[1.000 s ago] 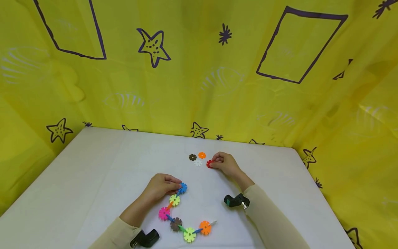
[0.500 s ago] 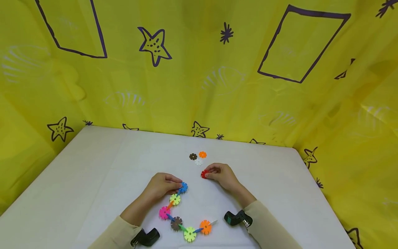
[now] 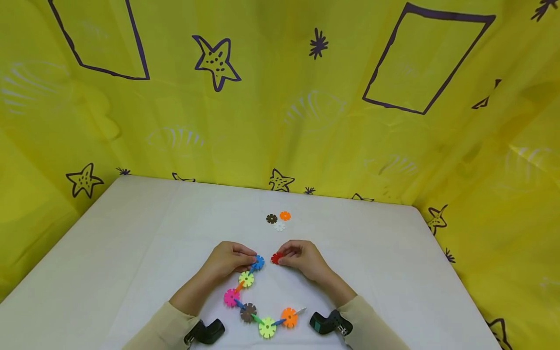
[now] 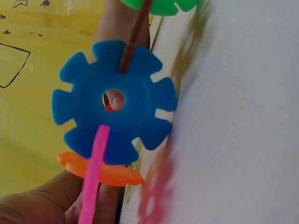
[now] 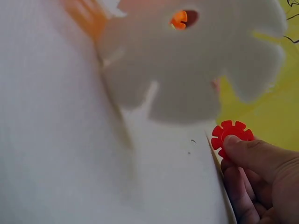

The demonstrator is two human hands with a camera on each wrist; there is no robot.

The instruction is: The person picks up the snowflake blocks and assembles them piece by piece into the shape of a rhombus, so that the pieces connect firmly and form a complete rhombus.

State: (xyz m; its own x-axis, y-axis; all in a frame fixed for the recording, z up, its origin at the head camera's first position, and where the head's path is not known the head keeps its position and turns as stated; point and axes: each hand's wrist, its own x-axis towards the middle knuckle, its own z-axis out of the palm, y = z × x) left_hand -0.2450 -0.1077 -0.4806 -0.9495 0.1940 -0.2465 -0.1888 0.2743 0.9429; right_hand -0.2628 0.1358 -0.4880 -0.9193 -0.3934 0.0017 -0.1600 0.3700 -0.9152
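Beyond a white desk (image 3: pixel 372 253) hangs a yellow curtain (image 3: pixel 262 121). We see two forearms (image 3: pixel 192 292) slanting inward, hands nearly meeting. The fingers of the left hand (image 3: pixel 229 257) pinch the blue disc (image 3: pixel 259 263) ending a chain (image 3: pixel 248 313) that curves between the arms. The right hand (image 3: pixel 303 257) pinches a red disc (image 3: pixel 276 258) near it, not touching. Three loose discs (image 3: pixel 285 216) lie farther off.
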